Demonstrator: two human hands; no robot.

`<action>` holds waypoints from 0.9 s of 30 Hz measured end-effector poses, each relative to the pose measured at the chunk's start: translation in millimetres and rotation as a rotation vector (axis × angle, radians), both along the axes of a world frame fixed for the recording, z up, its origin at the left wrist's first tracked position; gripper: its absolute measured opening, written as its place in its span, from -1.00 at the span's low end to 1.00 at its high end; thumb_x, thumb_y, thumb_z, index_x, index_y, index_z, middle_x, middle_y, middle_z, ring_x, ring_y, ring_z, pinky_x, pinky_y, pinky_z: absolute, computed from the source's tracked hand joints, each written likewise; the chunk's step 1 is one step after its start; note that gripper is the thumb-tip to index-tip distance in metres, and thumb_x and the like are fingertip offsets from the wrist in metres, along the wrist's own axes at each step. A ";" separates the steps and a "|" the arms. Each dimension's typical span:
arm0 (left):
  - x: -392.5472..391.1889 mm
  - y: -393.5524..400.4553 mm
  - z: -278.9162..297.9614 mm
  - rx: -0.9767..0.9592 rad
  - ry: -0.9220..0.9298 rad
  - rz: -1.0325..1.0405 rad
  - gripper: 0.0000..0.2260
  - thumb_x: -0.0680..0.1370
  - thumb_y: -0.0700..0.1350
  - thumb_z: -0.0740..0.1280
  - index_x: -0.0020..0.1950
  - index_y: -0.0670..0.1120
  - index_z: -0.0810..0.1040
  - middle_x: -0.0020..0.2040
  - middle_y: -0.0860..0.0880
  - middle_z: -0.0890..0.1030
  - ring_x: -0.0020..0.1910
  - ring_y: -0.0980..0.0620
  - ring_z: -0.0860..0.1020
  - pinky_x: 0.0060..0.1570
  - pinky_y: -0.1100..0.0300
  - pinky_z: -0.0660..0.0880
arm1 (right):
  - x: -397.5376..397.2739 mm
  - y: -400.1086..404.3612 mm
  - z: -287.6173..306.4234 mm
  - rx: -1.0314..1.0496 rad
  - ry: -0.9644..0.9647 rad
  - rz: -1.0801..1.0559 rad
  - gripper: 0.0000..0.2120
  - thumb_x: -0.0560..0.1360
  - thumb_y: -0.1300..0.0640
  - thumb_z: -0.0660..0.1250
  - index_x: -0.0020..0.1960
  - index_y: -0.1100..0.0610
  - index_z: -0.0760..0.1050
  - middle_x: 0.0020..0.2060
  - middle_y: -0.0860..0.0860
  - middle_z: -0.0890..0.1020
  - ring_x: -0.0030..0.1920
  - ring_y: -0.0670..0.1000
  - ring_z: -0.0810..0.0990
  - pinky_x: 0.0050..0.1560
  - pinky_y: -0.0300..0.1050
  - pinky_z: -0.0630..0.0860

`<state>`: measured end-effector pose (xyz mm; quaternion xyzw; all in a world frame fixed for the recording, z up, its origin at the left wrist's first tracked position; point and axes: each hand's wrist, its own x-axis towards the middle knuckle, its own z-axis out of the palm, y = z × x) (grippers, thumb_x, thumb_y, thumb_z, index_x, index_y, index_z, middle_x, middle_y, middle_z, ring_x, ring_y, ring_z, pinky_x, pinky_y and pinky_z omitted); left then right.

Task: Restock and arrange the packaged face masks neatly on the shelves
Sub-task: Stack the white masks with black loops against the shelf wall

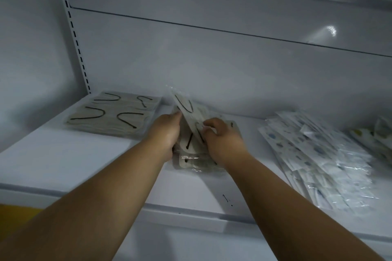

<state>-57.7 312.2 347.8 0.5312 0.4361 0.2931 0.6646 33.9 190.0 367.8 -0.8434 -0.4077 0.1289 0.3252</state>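
Note:
A bundle of beige face masks with dark ear loops [192,127], sealed in clear plastic, stands tilted on the white shelf [89,154] at its middle. My left hand [166,133] grips the bundle's left edge. My right hand [222,140] holds its right side with curled fingers over the top pack. More packs of the same bundle lie flat under my hands. A neat flat stack of beige mask packs [112,114] lies at the shelf's back left.
A slanted pile of white patterned mask packs [318,159] covers the shelf's right part, with more patterned packs [379,135] at the far right. The slotted upright [77,46] and back panel close the shelf behind. Something yellow [14,218] shows below left.

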 end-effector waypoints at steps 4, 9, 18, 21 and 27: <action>-0.1 3.5 -0.8 -0.049 0.010 0.020 -0.40 0.29 0.40 0.32 -0.04 -0.10 0.67 -0.03 -0.17 0.72 -0.01 -0.24 0.68 0.10 -0.29 0.57 | 8.1 -1.6 -5.3 -0.141 0.062 -0.103 -0.67 0.63 -0.12 0.12 0.26 0.02 0.46 0.13 0.10 0.58 0.11 0.19 0.55 0.21 0.06 0.49; -5.4 -13.2 21.6 0.038 0.065 -0.128 -0.82 0.48 -0.04 0.47 -0.06 -0.14 0.65 -0.11 -0.18 0.71 -0.12 -0.22 0.70 -0.06 -0.26 0.64 | 0.5 0.3 -10.5 0.213 0.284 -0.088 -0.79 0.59 -0.01 0.22 0.18 -0.06 0.54 -0.06 0.04 0.60 -0.19 0.08 0.58 -0.23 -0.13 0.48; -9.0 -0.8 15.2 -0.021 -0.012 -0.132 -0.66 0.30 -0.30 0.50 0.06 -0.20 0.61 -0.03 -0.25 0.69 -0.09 -0.28 0.68 -0.06 -0.36 0.60 | -1.5 -2.6 -10.7 0.380 0.353 -0.339 -0.84 0.55 0.00 0.29 0.12 -0.09 0.53 0.10 0.08 0.59 -0.26 -0.03 0.55 -0.35 -0.24 0.40; -9.6 -3.6 22.3 -0.004 0.023 -0.158 -0.80 0.39 -0.36 0.48 -0.09 -0.15 0.55 -0.10 -0.24 0.67 -0.12 -0.25 0.68 -0.06 -0.34 0.60 | 0.5 -0.7 -13.2 0.328 0.358 -0.377 -0.83 0.56 0.01 0.30 0.13 -0.02 0.53 -0.04 0.05 0.60 -0.28 -0.02 0.54 -0.35 -0.24 0.38; -5.9 0.4 24.9 0.040 -0.019 -0.215 -0.80 0.39 -0.41 0.44 -0.06 -0.17 0.62 -0.15 -0.21 0.70 -0.16 -0.22 0.70 -0.08 -0.31 0.62 | -7.2 11.3 -8.5 0.566 0.654 -0.351 -0.87 0.41 0.00 0.43 -0.09 0.03 0.63 -0.24 0.03 0.63 -0.18 0.11 0.59 -0.04 0.08 0.60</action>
